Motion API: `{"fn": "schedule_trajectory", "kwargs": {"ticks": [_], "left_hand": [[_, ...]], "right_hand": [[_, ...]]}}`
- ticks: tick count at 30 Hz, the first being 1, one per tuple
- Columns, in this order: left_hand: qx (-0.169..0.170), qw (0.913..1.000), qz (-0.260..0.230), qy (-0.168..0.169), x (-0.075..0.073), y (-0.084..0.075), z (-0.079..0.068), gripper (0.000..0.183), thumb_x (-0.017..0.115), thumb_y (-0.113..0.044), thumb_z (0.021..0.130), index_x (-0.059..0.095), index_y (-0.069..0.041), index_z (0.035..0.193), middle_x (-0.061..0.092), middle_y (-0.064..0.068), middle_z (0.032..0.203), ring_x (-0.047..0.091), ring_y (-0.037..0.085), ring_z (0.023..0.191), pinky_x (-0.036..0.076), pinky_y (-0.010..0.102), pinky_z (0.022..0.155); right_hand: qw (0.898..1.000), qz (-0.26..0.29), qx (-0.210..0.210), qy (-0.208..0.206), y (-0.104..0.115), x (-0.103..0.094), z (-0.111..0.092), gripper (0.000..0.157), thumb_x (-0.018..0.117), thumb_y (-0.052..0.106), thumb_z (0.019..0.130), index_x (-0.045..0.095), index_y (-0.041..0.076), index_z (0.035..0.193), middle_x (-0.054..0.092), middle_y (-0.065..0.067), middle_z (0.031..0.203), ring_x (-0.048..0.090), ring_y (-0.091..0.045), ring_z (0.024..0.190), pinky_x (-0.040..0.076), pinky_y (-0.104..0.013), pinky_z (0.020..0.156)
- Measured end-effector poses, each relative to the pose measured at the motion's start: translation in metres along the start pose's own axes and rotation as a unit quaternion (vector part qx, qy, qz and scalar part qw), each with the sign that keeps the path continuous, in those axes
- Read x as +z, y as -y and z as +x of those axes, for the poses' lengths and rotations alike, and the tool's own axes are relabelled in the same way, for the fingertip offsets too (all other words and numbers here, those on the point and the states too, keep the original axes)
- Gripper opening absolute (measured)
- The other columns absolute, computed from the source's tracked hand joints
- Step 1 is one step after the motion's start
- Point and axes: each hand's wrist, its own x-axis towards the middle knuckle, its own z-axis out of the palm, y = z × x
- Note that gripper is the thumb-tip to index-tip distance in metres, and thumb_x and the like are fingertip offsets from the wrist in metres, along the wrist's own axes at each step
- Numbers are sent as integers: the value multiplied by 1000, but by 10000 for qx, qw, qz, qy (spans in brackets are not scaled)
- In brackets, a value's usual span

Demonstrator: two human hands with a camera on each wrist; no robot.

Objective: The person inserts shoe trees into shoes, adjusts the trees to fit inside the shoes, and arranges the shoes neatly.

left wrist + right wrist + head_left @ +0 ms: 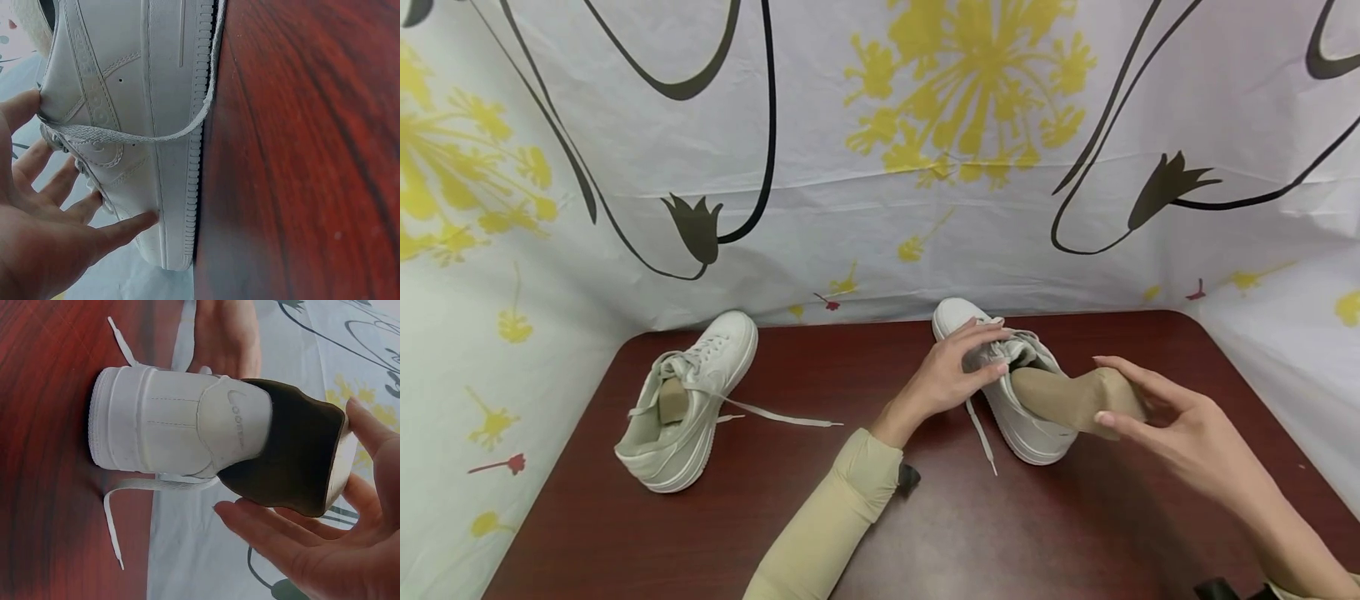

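A white lace-up sneaker (1030, 437) stands at the right of the table, toe pointing away. From its opening sticks a tan, foot-shaped shoe insert (1060, 396), which looks dark brown in the right wrist view. My right hand (1195, 450) holds the insert's wide outer end between thumb and fingers, behind the heel. Spread over the laced top, my left hand (940, 375) touches the shoe; in the left wrist view one fingertip (147, 220) rests on its side. A loose lace (169, 135) hangs down that side. The insert's front is hidden inside the shoe.
Another white sneaker (681, 471) stands at the left with a tan insert (672, 402) inside, its untied lace (775, 415) trailing over the dark red table (820, 367). Patterned white cloth (820, 150) rises along the back and sides.
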Motion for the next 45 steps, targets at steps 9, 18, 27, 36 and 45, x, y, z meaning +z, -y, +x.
{"fn": "schedule_trajectory", "kwargs": {"ticks": [9,18,27,36,45], "left_hand": [[54,9999,89,-39,2,2,1,44,70,-21,94,61,-10,136,52,10,147,30,31,146,20,29,119],[-7,9999,103,13,3,1,3,45,70,-22,94,61,-11,136,51,9,148,31,33,146,20,29,119],[92,9998,151,-7,0,1,4,45,71,-20,93,61,-10,136,51,9,147,33,33,145,20,27,119],[-24,9999,150,-11,1,2,1,45,70,-23,94,61,-10,136,51,9,147,32,32,145,21,29,119],[-45,9999,144,-11,0,3,1,46,72,-23,93,61,-12,136,51,10,147,33,33,145,21,28,119]], "right_hand": [[9991,-424,80,-35,6,-2,6,60,82,24,83,60,33,138,69,12,108,58,3,85,41,-9,67],[9972,-734,-89,60,11,-2,14,61,82,27,83,59,34,140,72,-7,106,54,2,82,38,-12,64],[9958,-888,-89,192,11,4,24,62,80,34,85,55,36,142,70,-11,118,53,4,87,38,-13,68],[9970,-518,-413,405,1,8,21,66,74,22,91,46,36,149,52,12,144,41,20,116,28,1,85],[9986,-86,-426,288,-3,15,23,66,76,12,88,50,29,147,56,8,140,51,13,110,37,-2,85]]}}
